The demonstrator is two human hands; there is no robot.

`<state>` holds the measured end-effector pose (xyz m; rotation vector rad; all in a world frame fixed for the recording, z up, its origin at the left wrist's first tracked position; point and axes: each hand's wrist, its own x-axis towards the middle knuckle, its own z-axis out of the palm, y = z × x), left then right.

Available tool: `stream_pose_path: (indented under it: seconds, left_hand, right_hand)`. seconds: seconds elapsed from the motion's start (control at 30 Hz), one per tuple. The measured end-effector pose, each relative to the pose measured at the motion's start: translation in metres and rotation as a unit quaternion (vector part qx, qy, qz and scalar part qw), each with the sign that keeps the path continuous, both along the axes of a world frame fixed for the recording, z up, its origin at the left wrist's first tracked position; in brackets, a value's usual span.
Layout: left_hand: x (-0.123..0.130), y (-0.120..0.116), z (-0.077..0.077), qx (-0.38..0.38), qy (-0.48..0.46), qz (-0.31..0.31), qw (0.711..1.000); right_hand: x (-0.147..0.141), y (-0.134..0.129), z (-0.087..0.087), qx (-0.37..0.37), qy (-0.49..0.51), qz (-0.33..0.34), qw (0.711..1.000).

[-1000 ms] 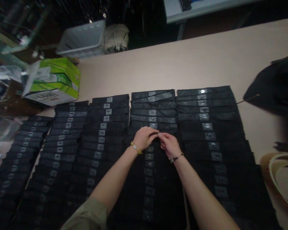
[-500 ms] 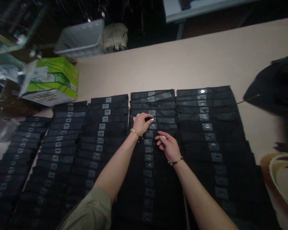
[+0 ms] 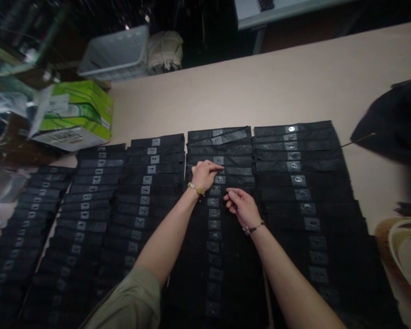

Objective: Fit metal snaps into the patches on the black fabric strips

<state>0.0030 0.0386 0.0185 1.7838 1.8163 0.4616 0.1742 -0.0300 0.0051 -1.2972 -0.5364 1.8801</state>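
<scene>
The left hand (image 3: 204, 175) pinches the edge of a black strip (image 3: 238, 171) at 12 o'clock; the right hand (image 3: 243, 209), half-curled, sits just below, holding nothing visible — the strips overlap in columns, leaving each grey tag (image 3: 218, 160) showing.

Khaki sleeve (image 3: 130, 299), yellow bead bracelet (image 3: 195, 188) behind the left hand (image 3: 203, 176), dark cord bracelet (image 3: 253, 227) behind the right hand (image 3: 243, 209)
</scene>
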Motion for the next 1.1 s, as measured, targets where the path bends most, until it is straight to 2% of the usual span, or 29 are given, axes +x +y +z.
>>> stream_pose_path:
  seconds: [0.2,0.37,0.5,0.7,0.77,0.87,1.0,1.1]
  left_hand:
    - [-0.002,-0.001,-0.003,0.015,-0.023,0.013,1.0]
    - [0.003,-0.003,-0.006,0.043,-0.007,0.03,0.999]
    - [0.006,-0.004,-0.005,0.049,0.009,0.016,0.999]
    - [0.006,-0.008,-0.007,0.073,0.027,0.025,0.997]
    - [0.008,-0.009,-0.009,0.087,0.027,0.026,0.996]
    - [0.009,-0.01,-0.012,0.103,0.036,0.025,0.994]
    - [0.009,-0.012,-0.013,0.124,0.043,0.02,0.991]
    - [0.01,-0.013,-0.014,0.133,0.034,0.024,0.99]
  right_hand:
    - [0.0,0.0,0.001,-0.005,0.009,-0.003,1.0]
    - [-0.002,-0.001,-0.001,-0.003,0.001,-0.015,1.0]
    - [-0.005,-0.002,0.0,-0.009,-0.01,-0.044,0.999]
    - [-0.006,0.005,0.02,-0.063,0.022,-0.11,0.992]
    - [-0.003,0.016,0.028,-0.065,0.031,-0.114,0.991]
    - [-0.001,0.046,0.031,-0.022,0.011,-0.1,0.995]
    - [-0.009,0.099,0.022,0.065,-0.018,-0.078,0.995]
    - [-0.018,0.128,0.011,0.117,-0.018,-0.053,0.992]
